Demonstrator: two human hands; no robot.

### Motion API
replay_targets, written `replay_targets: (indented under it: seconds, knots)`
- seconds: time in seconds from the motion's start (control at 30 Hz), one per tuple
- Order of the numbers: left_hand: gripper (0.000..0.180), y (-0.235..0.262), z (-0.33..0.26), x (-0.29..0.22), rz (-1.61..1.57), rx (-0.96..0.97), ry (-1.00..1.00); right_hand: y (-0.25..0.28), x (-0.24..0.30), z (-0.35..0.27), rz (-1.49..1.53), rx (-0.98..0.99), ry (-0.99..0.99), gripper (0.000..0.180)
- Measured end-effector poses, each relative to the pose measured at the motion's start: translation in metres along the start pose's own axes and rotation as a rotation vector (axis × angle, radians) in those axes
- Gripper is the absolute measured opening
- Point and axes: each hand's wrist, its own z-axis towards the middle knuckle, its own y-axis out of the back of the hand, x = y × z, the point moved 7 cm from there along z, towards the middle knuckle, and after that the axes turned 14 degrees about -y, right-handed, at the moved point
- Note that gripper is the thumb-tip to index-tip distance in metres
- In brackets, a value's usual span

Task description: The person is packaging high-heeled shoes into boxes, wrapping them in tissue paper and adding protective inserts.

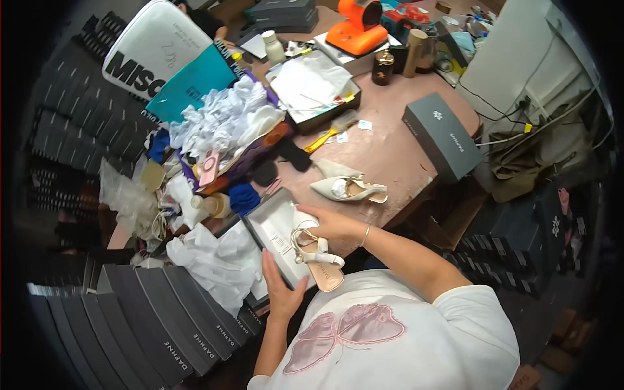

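Observation:
My right hand (335, 225) is closed round the front part of a cream strappy shoe (326, 274) with a tan insole and a pearl-like bead on its strap. The shoe hangs over the near end of an open shoe box (263, 218), dark outside and white inside. Fingers and thumb of my left hand (284, 296) grip the near end of this box. White tissue paper (221, 263) spills out beside the box. Just beyond my right hand, a pair of pale pointed slingback shoes (356, 190) lies on the table (396, 146), paper stuffed in one.
A closed grey shoe box (442, 136) stands at the table's right edge. Farther back are a yellow-handled brush (331, 132), a box of white paper (312, 81) and an orange device (354, 29). Crumpled paper (221, 114) fills a container. Stacked shoe boxes (140, 318) stand left.

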Motion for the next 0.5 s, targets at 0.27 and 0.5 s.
replay_targets:
  seconds: [0.27,0.5]
  knots:
    - [0.041,0.003,0.028,0.006,-0.526,-0.169,0.26,0.048,-0.02,-0.018,-0.336,-0.315,0.181,0.044]
    - [0.039,0.007,0.031,0.011,-0.627,-0.194,0.462,0.153,-0.133,-0.043,-0.306,-0.23,-0.335,0.063]
